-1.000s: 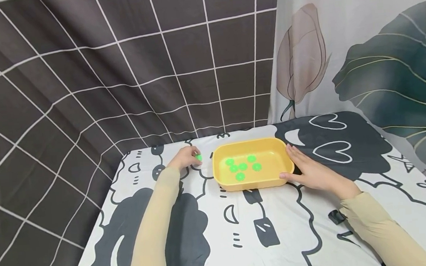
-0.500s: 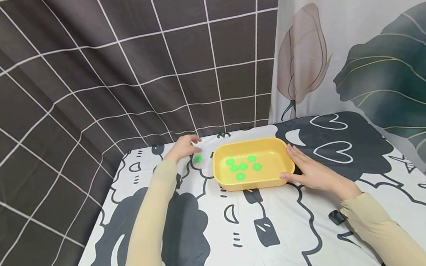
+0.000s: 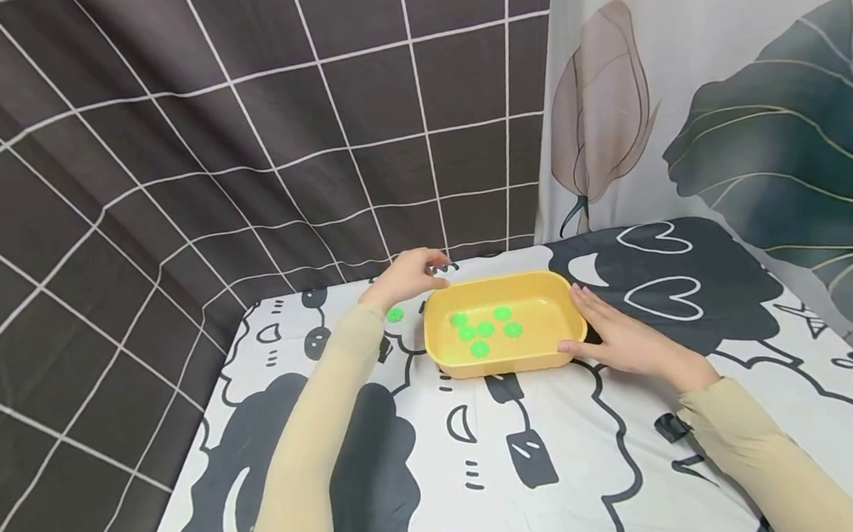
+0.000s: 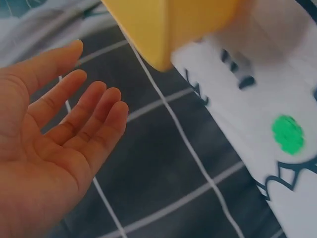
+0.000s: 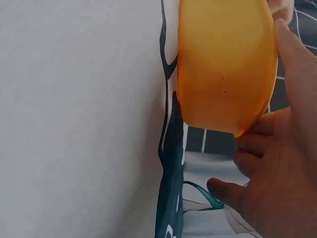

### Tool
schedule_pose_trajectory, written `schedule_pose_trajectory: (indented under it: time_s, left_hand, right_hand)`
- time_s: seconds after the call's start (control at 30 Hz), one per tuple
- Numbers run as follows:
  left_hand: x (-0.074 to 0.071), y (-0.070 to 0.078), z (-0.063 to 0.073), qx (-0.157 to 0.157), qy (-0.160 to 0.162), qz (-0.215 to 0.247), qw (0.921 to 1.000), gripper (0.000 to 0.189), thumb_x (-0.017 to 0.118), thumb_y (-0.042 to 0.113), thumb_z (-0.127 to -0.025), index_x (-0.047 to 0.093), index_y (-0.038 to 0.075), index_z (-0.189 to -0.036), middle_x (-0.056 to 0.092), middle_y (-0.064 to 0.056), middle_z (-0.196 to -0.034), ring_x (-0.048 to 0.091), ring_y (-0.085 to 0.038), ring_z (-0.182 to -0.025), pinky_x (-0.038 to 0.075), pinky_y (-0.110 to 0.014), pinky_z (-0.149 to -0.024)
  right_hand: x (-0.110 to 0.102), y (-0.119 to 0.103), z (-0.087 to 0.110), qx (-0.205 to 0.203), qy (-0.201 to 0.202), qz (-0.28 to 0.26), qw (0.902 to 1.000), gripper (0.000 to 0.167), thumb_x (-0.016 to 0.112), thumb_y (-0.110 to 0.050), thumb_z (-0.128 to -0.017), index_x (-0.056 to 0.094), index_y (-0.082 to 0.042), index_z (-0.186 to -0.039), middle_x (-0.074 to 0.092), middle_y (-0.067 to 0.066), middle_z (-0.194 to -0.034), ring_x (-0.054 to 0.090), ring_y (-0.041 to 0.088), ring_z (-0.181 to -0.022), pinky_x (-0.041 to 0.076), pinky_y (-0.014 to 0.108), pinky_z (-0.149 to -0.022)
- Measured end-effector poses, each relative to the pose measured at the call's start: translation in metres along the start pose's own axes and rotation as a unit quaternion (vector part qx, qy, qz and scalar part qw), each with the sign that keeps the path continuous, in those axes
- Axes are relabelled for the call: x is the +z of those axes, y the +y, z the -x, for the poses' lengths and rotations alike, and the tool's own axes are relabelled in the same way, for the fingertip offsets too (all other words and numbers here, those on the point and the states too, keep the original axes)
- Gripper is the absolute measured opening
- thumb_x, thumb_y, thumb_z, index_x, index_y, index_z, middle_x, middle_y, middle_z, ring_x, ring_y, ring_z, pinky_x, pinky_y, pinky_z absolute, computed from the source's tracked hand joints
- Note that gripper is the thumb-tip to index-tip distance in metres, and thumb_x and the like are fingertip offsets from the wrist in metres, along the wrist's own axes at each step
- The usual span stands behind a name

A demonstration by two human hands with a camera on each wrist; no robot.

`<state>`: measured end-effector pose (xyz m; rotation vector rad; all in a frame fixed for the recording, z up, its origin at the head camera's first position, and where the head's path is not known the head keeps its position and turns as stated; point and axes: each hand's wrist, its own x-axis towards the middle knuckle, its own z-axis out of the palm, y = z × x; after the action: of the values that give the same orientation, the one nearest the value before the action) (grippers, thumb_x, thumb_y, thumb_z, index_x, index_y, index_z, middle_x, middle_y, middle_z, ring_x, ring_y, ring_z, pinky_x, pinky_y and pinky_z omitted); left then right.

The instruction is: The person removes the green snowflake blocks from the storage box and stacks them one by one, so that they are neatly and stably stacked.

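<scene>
A yellow rectangular tub [image 3: 509, 365] stands on the patterned cloth, with several small green notched discs [image 3: 485, 328] lying flat inside. Another green disc [image 4: 288, 134] lies on the cloth outside, left of the tub [image 4: 143, 29]. My left hand [image 3: 406, 276] is raised by the tub's back left corner. In the left wrist view its palm shows, the fingers [image 4: 106, 106] loosely bent and nothing in them. At the tub's right end rests my right hand [image 3: 628, 342], fingers stretched along the outer wall and thumb at the front corner. In the right wrist view, its fingertips touch the rim.
A white cloth [image 3: 514, 514] with dark cartoon prints covers the surface under the tub. Dark curtain with white grid lines [image 3: 369, 103] hangs behind and to the left. Behind on the right hangs a light curtain [image 3: 672, 38] with leaf prints.
My left hand has come away from the loose green disc, rising and moving right toward the tub's back left corner. The disc stays on the cloth. My right hand keeps its place.
</scene>
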<state>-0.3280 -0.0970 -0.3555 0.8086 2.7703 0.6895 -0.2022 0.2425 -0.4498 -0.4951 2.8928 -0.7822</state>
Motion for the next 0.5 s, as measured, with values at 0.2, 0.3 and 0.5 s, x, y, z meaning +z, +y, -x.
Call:
schedule_pose_trajectory:
  time_s: [0.2, 0.3, 0.5]
  left_hand:
    - [0.006, 0.025, -0.013, 0.041, -0.033, -0.035, 0.9980, 0.040, 0.071, 0.017, -0.093, 0.064, 0.008, -0.131, 0.066, -0.009, -0.123, 0.062, -0.022, -0.108, 0.049, -0.031, -0.094]
    - [0.011, 0.035, -0.019, 0.064, -0.047, -0.044, 0.9959, 0.040, 0.070, 0.016, -0.092, 0.065, 0.007, -0.130, 0.066, -0.012, -0.124, 0.063, -0.023, -0.107, 0.050, -0.031, -0.093]
    - [0.019, 0.050, -0.029, 0.095, -0.072, -0.052, 0.9916, 0.041, 0.071, 0.017, -0.092, 0.064, 0.005, -0.131, 0.065, -0.011, -0.128, 0.064, -0.025, -0.107, 0.049, -0.030, -0.093]
  right_hand:
    - [0.000, 0.000, 0.000, 0.000, -0.002, 0.000, 1.0000, 0.107, 0.058, -0.068, -0.090, 0.011, -0.003, -0.160, 0.009, 0.019, -0.167, 0.009, 0.040, -0.152, 0.019, 0.064, -0.116]
    - [0.000, -0.001, 0.001, 0.001, -0.003, 0.000, 1.0000, 0.107, 0.059, -0.068, -0.090, 0.011, -0.002, -0.160, 0.009, 0.019, -0.167, 0.009, 0.040, -0.152, 0.018, 0.063, -0.116]
    - [-0.001, 0.000, -0.001, -0.001, -0.002, -0.001, 1.0000, 0.107, 0.059, -0.068, -0.090, 0.012, -0.002, -0.160, 0.009, 0.018, -0.167, 0.009, 0.040, -0.152, 0.019, 0.063, -0.116]
